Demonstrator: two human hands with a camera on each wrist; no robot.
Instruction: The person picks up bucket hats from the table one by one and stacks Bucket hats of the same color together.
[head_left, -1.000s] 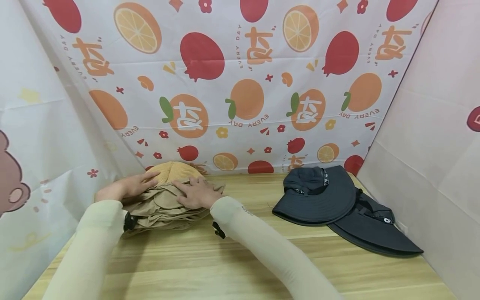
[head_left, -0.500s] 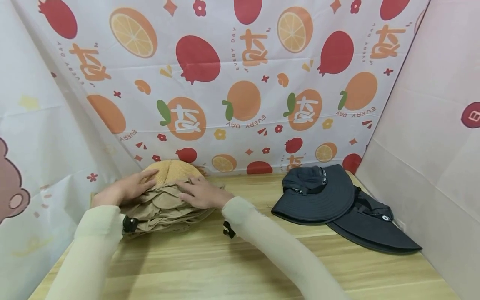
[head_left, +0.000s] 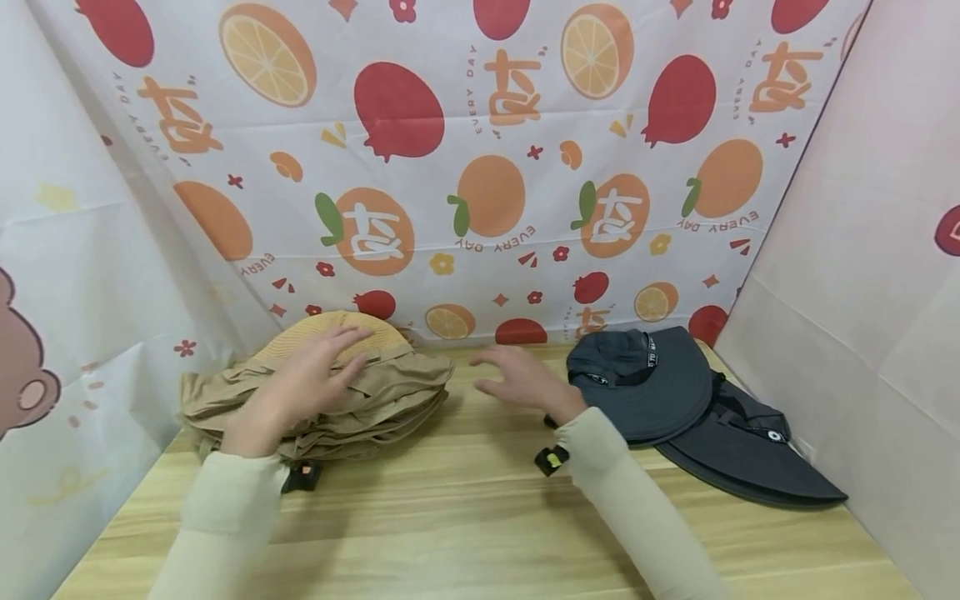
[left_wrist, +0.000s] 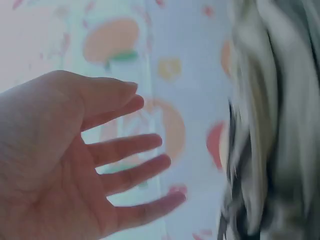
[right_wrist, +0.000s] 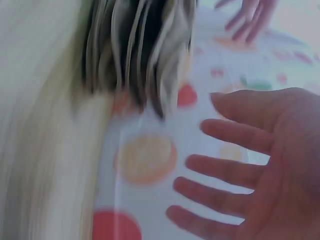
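Note:
A stack of tan cloth hats [head_left: 397, 379] with ruffled brims lies at the back left of the table, and a yellow woven hat crown [head_left: 352, 323] shows behind and above it. My left hand [head_left: 300, 383] is in front of the stack in the head view; the left wrist view has its fingers spread and apart from the cloth [left_wrist: 272, 100]. To the right of the stack is my right hand [head_left: 525, 382], fingers extended and holding nothing. The right wrist view shows the layered brims [right_wrist: 140, 50] beyond the spread fingers [right_wrist: 215, 170].
Two dark brimmed hats [head_left: 652, 400] overlap at the right of the wooden table [head_left: 420, 525], close to the right-hand cloth wall [head_left: 862, 292]. A fruit-print curtain [head_left: 480, 108] hangs along the back edge. White cloth [head_left: 90, 333] borders the left side.
Both hands have come off the tan hats. My right hand has moved right into the gap before the dark hats; my left has lifted and shifted right.

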